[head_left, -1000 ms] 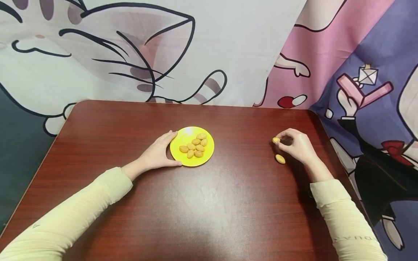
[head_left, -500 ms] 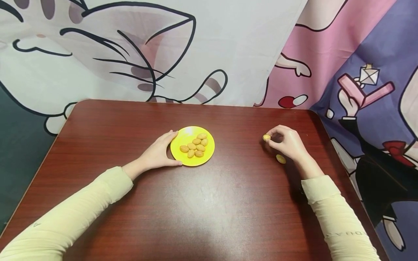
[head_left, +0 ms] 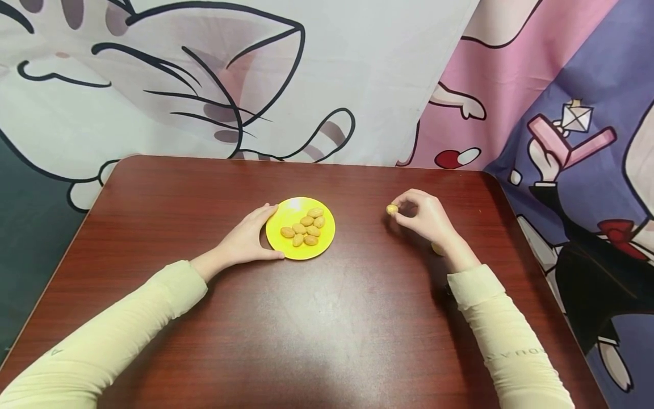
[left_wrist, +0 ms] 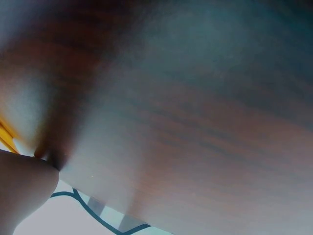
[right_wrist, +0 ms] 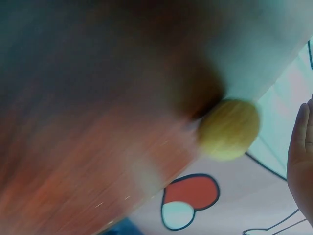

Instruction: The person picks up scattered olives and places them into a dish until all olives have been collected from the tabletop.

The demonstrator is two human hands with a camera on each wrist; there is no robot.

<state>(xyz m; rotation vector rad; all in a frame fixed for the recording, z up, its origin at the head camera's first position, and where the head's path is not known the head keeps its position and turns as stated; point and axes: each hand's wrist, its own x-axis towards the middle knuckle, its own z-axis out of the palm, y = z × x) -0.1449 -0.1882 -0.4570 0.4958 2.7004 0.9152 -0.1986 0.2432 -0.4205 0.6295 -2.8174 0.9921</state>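
On the left side of a round yellow plate (head_left: 274, 238), my left hand (head_left: 245, 236) holds the rim between spread thumb and fingers. Several tan, almond-shaped nuts (head_left: 305, 228) lie together on the plate. Over the table to the right, my right hand (head_left: 421, 213) pinches one yellowish almond-shaped nut (head_left: 392, 209) between thumb and fingertips. Beneath the right wrist another nut (head_left: 436, 249) lies on the table, mostly hidden. The right wrist view catches a blurred, rounded yellow shape (right_wrist: 229, 129), with part of a hand at the right edge.
Both hands are over a reddish-brown wooden table (head_left: 317, 329) with rounded far corners. Behind it hangs a white cloth (head_left: 388, 68) with a cat drawing, and a pink and blue printed cloth (head_left: 531, 74) runs along the right side.
The right hand has moved left, toward the plate, with the nut pinched in its fingertips. Its wrist now covers most of the nut left on the table. The left hand and plate have stayed put.
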